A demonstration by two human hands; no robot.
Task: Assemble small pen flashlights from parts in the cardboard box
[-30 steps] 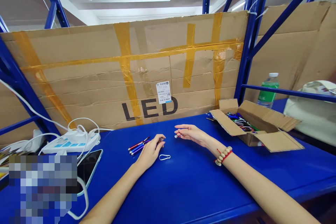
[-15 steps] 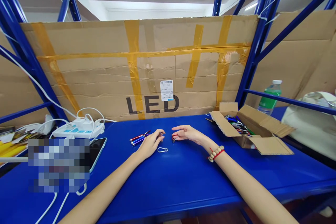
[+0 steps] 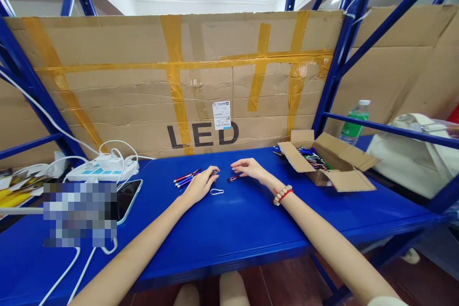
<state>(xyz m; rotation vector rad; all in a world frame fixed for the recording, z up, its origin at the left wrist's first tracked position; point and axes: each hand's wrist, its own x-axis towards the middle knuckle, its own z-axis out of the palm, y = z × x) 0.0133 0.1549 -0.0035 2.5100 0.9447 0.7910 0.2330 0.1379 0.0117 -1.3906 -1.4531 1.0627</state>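
My left hand [image 3: 201, 185] rests on the blue tabletop with its fingers curled in towards the thumb; a small dark spot shows at the fingertips, too small to name. Beside it on the left lie several red and blue metallic pens [image 3: 185, 179], partly covered by the hand. A silver carabiner-shaped clip [image 3: 217, 191] lies just right of its thumb. My right hand [image 3: 250, 169] hovers to the right, fingers stretched towards the left hand and apart from the thumb. Below those fingers a small red clip-like thing [image 3: 232, 179] lies on the table.
On the right, an open cardboard box [image 3: 324, 179] holds many pens, with a bottle [image 3: 355, 122] and a pale bag [image 3: 401, 153] beyond it. At left are a white power strip [image 3: 103, 168], cables and a phone [image 3: 127, 198]. A cardboard wall [image 3: 201, 91] closes the back.
The red thing was at my right fingertips and now lies on the table below them. My right fingers have come off it. The view has tilted down slightly.
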